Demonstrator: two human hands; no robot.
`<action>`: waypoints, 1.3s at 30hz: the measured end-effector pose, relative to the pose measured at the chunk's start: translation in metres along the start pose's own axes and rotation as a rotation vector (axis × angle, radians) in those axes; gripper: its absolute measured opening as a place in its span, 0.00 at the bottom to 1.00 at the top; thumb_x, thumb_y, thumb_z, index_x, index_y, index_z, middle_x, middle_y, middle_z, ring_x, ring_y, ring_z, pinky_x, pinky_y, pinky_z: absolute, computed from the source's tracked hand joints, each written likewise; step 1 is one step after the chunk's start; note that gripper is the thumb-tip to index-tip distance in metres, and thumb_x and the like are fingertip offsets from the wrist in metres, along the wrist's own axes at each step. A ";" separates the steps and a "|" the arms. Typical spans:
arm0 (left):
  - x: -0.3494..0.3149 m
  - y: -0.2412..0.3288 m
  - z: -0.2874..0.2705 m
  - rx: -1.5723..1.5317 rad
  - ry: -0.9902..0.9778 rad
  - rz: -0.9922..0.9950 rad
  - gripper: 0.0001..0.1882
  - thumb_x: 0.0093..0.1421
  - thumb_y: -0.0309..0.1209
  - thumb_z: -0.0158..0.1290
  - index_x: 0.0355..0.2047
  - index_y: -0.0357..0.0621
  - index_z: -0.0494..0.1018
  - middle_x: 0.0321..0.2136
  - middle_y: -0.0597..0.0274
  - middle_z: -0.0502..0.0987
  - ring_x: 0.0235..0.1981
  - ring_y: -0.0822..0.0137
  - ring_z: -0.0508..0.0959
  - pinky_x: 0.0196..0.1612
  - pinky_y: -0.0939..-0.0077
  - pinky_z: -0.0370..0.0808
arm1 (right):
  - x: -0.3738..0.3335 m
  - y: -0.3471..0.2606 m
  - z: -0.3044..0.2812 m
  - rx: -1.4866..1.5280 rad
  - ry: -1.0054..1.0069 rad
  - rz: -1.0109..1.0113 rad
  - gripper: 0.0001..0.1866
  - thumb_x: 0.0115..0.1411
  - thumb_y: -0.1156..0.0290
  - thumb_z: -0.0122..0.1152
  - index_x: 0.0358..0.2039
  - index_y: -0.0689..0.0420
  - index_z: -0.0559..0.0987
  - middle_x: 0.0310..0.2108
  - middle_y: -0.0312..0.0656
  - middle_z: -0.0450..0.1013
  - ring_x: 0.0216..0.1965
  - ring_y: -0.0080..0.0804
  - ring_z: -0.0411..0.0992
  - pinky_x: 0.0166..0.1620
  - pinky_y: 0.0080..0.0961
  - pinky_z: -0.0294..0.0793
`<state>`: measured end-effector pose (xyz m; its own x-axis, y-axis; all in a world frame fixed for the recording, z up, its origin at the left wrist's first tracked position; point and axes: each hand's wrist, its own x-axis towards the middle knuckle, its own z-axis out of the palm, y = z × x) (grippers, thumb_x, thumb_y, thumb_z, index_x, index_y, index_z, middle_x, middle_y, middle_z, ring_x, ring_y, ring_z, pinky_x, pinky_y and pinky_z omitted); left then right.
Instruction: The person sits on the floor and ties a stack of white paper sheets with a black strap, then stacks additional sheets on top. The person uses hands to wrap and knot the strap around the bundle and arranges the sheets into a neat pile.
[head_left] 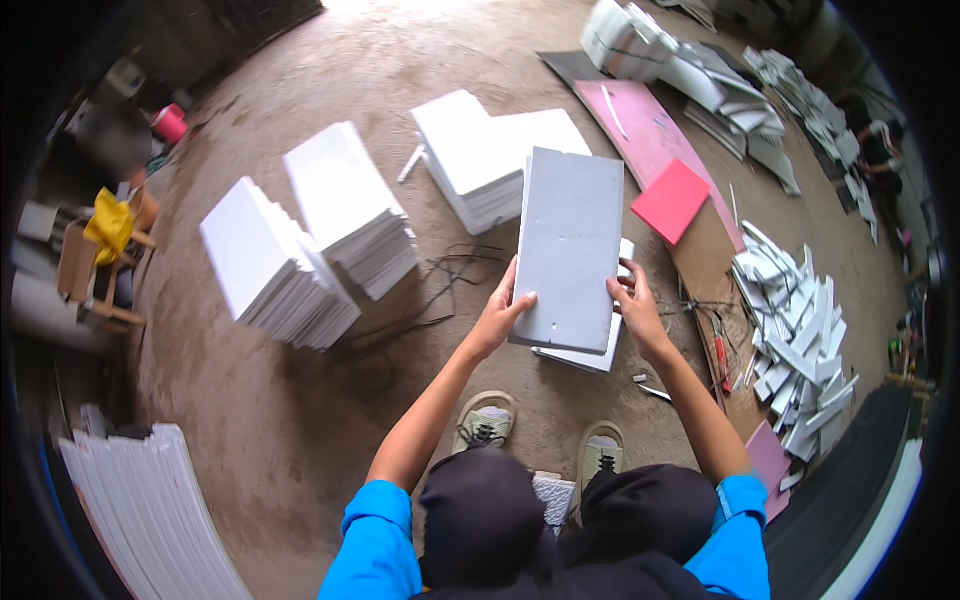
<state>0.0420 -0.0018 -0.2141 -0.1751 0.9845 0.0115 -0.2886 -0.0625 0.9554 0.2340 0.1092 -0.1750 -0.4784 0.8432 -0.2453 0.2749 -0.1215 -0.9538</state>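
Observation:
A grey rectangular foam-like board [572, 250] is held up in front of me, its long side pointing away. My left hand [503, 312] grips its left edge near the lower corner, thumb on the face. On the opposite edge my right hand [637, 308] does the same. Below the board, partly hidden by it, a white stack [588, 358] shows. Just past the board stands a stack of white boards [460, 150]. To the left are two more white stacks, a nearer one [255, 255] and a taller-looking one [345, 205].
White offcut strips [800, 350] lie heaped at the right, near a red-handled tool [721, 360]. A pink sheet [675, 200] rests on a brown board. Dark straps [450, 275] lie on the floor. More white sheets [150, 510] stand at lower left. A person [880, 150] is at far right.

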 end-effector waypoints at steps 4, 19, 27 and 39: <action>0.010 -0.067 0.014 0.274 -0.094 -0.202 0.37 0.56 0.32 0.45 0.60 0.37 0.37 0.62 0.53 0.38 0.63 0.63 0.40 0.61 0.73 0.38 | -0.004 0.081 -0.028 0.060 0.090 0.066 0.27 0.56 0.63 0.52 0.54 0.59 0.57 0.41 0.48 0.64 0.43 0.34 0.65 0.46 0.27 0.65; -0.010 -0.056 -0.015 0.376 0.199 -0.020 0.35 0.59 0.31 0.42 0.60 0.38 0.35 0.61 0.51 0.40 0.63 0.62 0.40 0.61 0.70 0.42 | 0.026 0.080 -0.003 -0.639 0.163 -0.214 0.31 0.54 0.65 0.54 0.55 0.62 0.54 0.48 0.57 0.49 0.51 0.53 0.51 0.55 0.39 0.53; -0.168 0.093 -0.120 0.368 1.007 0.355 0.23 0.58 0.27 0.41 0.55 0.40 0.56 0.51 0.54 0.62 0.54 0.65 0.61 0.57 0.72 0.56 | 0.037 -0.098 0.211 -0.610 -0.425 -0.585 0.19 0.57 0.62 0.49 0.47 0.59 0.69 0.45 0.52 0.61 0.48 0.44 0.61 0.51 0.34 0.61; -0.215 0.122 -0.226 0.667 1.075 0.356 0.32 0.58 0.29 0.43 0.60 0.43 0.41 0.57 0.47 0.47 0.59 0.56 0.53 0.59 0.65 0.51 | 0.037 -0.110 0.402 -0.530 -0.431 -0.564 0.29 0.56 0.64 0.50 0.53 0.69 0.58 0.48 0.58 0.60 0.50 0.48 0.61 0.53 0.34 0.60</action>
<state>-0.1686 -0.2583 -0.1669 -0.8912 0.2908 0.3480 0.3919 0.1077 0.9137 -0.1488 -0.0569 -0.1491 -0.9026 0.4206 0.0914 0.2022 0.6018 -0.7726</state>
